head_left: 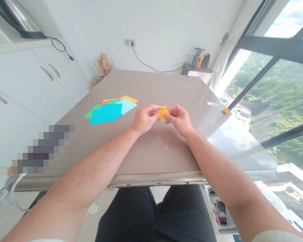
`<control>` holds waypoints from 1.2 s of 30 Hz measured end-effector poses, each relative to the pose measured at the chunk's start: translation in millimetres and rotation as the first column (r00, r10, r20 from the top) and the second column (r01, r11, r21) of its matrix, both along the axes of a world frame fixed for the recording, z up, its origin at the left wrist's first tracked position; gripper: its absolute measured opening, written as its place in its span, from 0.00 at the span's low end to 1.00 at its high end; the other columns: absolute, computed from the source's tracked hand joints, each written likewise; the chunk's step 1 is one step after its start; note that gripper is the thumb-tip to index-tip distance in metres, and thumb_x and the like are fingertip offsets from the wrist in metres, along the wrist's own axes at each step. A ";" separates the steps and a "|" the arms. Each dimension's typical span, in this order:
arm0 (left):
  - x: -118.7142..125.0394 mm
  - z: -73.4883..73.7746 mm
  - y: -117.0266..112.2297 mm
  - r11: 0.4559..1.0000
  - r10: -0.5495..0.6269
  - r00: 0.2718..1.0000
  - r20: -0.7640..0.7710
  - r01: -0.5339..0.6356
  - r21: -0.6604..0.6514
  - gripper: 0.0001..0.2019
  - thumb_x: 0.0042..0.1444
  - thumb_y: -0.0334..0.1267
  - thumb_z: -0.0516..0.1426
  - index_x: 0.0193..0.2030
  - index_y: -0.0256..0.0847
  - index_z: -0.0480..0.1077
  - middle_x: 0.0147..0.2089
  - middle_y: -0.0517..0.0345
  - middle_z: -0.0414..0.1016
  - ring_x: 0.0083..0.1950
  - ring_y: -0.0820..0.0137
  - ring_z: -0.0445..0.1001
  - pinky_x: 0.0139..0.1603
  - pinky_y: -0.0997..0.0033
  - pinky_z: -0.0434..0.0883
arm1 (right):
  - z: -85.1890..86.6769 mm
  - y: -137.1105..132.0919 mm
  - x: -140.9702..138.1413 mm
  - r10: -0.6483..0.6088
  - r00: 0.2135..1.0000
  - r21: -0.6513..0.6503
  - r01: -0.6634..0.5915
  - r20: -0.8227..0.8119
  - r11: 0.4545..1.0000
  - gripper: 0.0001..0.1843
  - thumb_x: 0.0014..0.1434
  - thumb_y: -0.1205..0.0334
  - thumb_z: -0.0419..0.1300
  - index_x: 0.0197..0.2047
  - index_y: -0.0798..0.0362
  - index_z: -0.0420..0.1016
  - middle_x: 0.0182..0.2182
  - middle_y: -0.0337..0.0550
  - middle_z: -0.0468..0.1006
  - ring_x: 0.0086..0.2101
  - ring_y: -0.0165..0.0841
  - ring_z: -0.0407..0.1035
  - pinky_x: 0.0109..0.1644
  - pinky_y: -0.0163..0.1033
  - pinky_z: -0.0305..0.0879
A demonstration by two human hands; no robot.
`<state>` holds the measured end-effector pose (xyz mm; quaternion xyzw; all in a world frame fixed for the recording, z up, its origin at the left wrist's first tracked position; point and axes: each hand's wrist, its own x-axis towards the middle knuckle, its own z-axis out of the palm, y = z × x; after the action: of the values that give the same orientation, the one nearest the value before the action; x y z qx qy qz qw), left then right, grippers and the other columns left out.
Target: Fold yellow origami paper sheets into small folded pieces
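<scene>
A small folded piece of yellow paper (163, 112) is held up between both hands, over the middle of the table. My left hand (145, 118) pinches its left side, with the thumb on the near face. On the other side, my right hand (178, 119) grips the right edge between thumb and fingers. Parts of the fingers behind the paper are hidden. To the left of my left hand lie several loose coloured paper sheets, with a turquoise sheet (106, 113) on top and a light blue sheet (127, 106) beside it.
The brown-grey table (151, 154) spans the view. A small yellow-orange folded piece (226, 110) rests near its right edge, by the window. A blurred patch (44, 148) covers something at the left. Behind stand dried stalks (103, 65) and a small cabinet (197, 73) with bottles.
</scene>
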<state>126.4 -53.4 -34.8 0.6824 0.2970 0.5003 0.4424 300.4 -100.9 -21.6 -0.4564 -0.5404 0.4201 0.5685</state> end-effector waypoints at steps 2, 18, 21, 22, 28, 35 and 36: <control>0.4 3.1 -0.8 1.000 0.003 1.000 0.019 -0.002 -0.024 0.16 0.53 0.45 0.68 0.47 0.42 0.80 0.45 0.52 0.85 0.42 0.65 0.83 0.46 0.63 0.82 | 0.1 -0.8 -1.3 0.016 0.998 -0.010 -0.016 0.059 1.000 0.18 0.48 0.53 0.72 0.35 0.50 0.71 0.32 0.38 0.82 0.34 0.33 0.78 0.35 0.37 0.73; 6.4 6.4 -7.3 0.996 0.016 0.998 0.063 -0.011 -0.085 0.18 0.51 0.51 0.70 0.43 0.41 0.80 0.40 0.53 0.85 0.40 0.65 0.83 0.46 0.62 0.82 | -1.8 0.7 -6.6 -0.116 0.991 0.010 0.116 0.059 0.993 0.15 0.51 0.50 0.70 0.35 0.50 0.73 0.26 0.37 0.80 0.26 0.31 0.76 0.32 0.37 0.72; 8.3 5.5 -7.8 0.995 0.030 0.995 0.090 -0.021 -0.099 0.17 0.51 0.49 0.70 0.42 0.41 0.80 0.41 0.53 0.85 0.41 0.65 0.83 0.45 0.63 0.81 | -2.9 1.2 -6.7 -0.128 0.990 0.025 0.127 0.051 0.992 0.14 0.52 0.51 0.69 0.34 0.50 0.74 0.26 0.37 0.80 0.27 0.31 0.76 0.32 0.37 0.72; 8.9 5.3 -8.1 0.994 0.037 0.995 0.097 -0.027 -0.104 0.16 0.51 0.48 0.70 0.42 0.41 0.80 0.41 0.53 0.85 0.41 0.65 0.83 0.45 0.63 0.81 | -3.4 1.4 -6.6 -0.130 0.990 0.034 0.129 0.049 0.991 0.13 0.52 0.52 0.69 0.34 0.50 0.74 0.26 0.37 0.80 0.27 0.31 0.76 0.32 0.37 0.72; 11.9 5.5 -10.0 0.991 0.081 0.985 0.151 -0.063 -0.120 0.11 0.52 0.40 0.68 0.42 0.42 0.81 0.39 0.55 0.85 0.41 0.67 0.82 0.43 0.67 0.80 | -4.7 1.7 -7.7 -0.126 0.991 0.066 0.123 0.039 0.990 0.14 0.53 0.51 0.70 0.36 0.50 0.74 0.29 0.37 0.82 0.29 0.32 0.79 0.32 0.36 0.74; 12.3 6.2 -10.1 0.985 0.125 0.978 0.165 -0.103 -0.139 0.09 0.52 0.35 0.65 0.41 0.42 0.82 0.38 0.56 0.85 0.39 0.67 0.82 0.42 0.68 0.80 | -4.7 1.5 -8.7 -0.102 0.994 0.082 0.100 0.029 0.992 0.14 0.53 0.51 0.70 0.36 0.49 0.75 0.30 0.38 0.83 0.29 0.33 0.80 0.31 0.37 0.74; 12.3 6.4 -10.0 0.984 0.130 0.977 0.168 -0.106 -0.142 0.09 0.52 0.36 0.65 0.41 0.42 0.82 0.38 0.56 0.85 0.38 0.67 0.83 0.42 0.67 0.80 | -4.9 1.5 -8.0 -0.092 0.995 0.090 0.089 0.028 0.992 0.14 0.53 0.51 0.71 0.36 0.49 0.75 0.30 0.39 0.83 0.29 0.34 0.80 0.31 0.37 0.74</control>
<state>138.7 -63.5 -28.4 0.5859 0.3292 0.5634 0.4805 292.3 -99.4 -26.5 -0.4616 -0.5461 0.3622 0.5979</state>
